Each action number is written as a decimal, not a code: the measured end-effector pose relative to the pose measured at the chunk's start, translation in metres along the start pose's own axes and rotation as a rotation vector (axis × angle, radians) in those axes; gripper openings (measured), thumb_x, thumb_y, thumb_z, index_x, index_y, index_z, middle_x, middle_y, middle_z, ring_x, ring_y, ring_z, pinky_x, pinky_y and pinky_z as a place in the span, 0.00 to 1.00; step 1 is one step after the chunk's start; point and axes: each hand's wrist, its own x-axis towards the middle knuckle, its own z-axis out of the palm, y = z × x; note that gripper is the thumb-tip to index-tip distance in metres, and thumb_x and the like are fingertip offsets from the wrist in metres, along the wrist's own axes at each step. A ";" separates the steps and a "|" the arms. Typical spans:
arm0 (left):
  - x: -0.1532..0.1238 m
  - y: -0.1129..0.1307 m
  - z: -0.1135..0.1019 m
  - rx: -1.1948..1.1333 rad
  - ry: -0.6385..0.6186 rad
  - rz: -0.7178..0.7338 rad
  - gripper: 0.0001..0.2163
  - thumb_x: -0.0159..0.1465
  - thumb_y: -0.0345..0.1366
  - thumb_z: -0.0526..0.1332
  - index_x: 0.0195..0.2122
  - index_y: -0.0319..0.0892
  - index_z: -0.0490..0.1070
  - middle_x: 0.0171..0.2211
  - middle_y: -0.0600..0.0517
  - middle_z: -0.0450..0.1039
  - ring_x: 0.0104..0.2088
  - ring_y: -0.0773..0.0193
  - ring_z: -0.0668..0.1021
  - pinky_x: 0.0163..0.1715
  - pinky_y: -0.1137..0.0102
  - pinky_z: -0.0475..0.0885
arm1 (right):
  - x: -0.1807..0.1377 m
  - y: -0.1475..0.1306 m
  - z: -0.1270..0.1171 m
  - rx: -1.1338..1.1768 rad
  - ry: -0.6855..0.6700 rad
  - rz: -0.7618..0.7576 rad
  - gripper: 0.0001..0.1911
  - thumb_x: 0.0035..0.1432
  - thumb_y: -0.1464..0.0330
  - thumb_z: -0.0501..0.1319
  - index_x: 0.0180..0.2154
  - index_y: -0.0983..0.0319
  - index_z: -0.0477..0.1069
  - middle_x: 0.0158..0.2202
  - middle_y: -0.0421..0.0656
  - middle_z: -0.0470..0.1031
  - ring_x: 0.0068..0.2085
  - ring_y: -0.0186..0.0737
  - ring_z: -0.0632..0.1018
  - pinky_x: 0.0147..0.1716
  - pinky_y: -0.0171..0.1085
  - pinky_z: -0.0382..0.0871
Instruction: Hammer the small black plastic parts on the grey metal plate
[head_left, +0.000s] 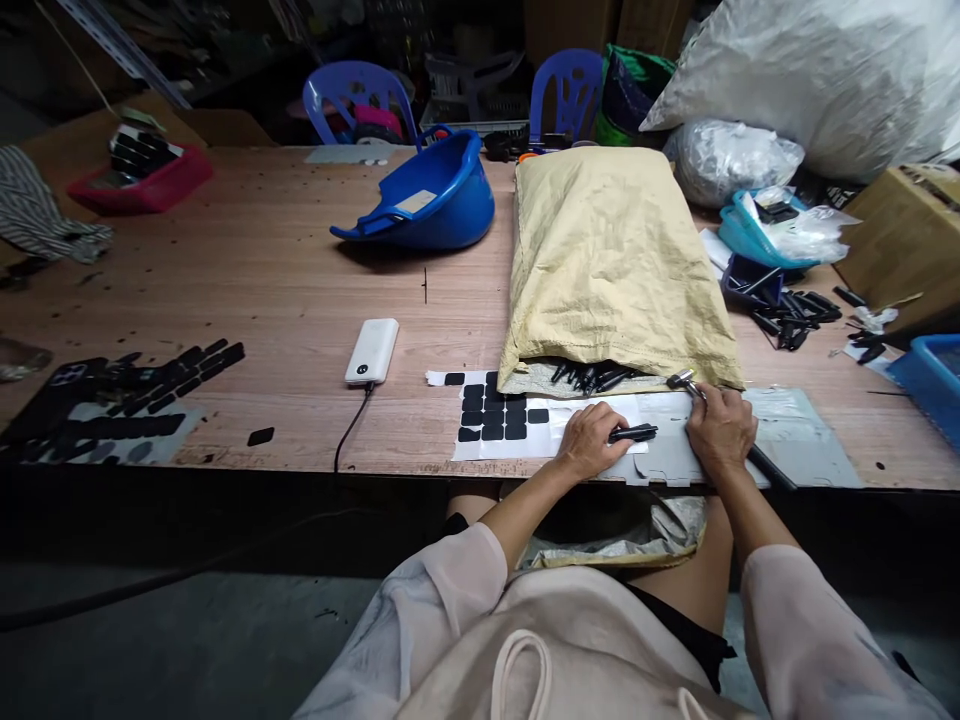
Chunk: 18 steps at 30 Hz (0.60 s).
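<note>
In the head view, the left hand [589,440] pinches a slim black clip-like part [634,433] over the white sticker sheet [525,428]. The right hand [720,430] is closed around a metal-tipped tool [684,381]. I judge the tool tip could slip and scratch the part, because the grip is near the table edge [300,465]

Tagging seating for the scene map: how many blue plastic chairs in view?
2. One blue plastic chair stands behind the far table edge, left of the tipped blue basket. The other chair stands to its right, behind the yellow sack. More may be hidden by clutter.
</note>
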 end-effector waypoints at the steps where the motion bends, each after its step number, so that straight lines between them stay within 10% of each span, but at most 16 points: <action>1: -0.007 0.002 -0.002 -0.017 -0.005 0.042 0.07 0.65 0.37 0.67 0.44 0.43 0.78 0.43 0.47 0.77 0.46 0.56 0.78 0.50 0.63 0.72 | -0.001 0.000 0.000 -0.002 -0.004 -0.005 0.18 0.68 0.62 0.55 0.53 0.59 0.78 0.42 0.50 0.72 0.42 0.45 0.66 0.38 0.41 0.53; 7: -0.100 -0.002 0.004 -0.136 -0.303 0.278 0.11 0.70 0.41 0.61 0.48 0.46 0.78 0.39 0.49 0.80 0.39 0.61 0.81 0.41 0.70 0.75 | 0.000 -0.002 -0.003 -0.018 -0.002 -0.003 0.20 0.69 0.62 0.53 0.52 0.60 0.77 0.43 0.52 0.72 0.42 0.47 0.66 0.38 0.43 0.52; 14: -0.140 -0.039 0.025 0.215 -0.579 -0.452 0.10 0.68 0.38 0.62 0.45 0.44 0.80 0.45 0.44 0.83 0.47 0.51 0.84 0.49 0.62 0.77 | 0.000 -0.003 -0.001 -0.031 -0.001 0.005 0.19 0.68 0.62 0.54 0.52 0.60 0.77 0.43 0.50 0.71 0.41 0.46 0.66 0.39 0.42 0.53; 18: -0.133 -0.035 0.021 0.295 -0.698 -0.487 0.13 0.69 0.37 0.59 0.47 0.40 0.81 0.47 0.38 0.82 0.50 0.46 0.84 0.50 0.59 0.77 | 0.000 -0.001 0.000 -0.041 0.018 -0.014 0.18 0.68 0.62 0.54 0.52 0.60 0.77 0.42 0.50 0.71 0.40 0.45 0.65 0.37 0.41 0.52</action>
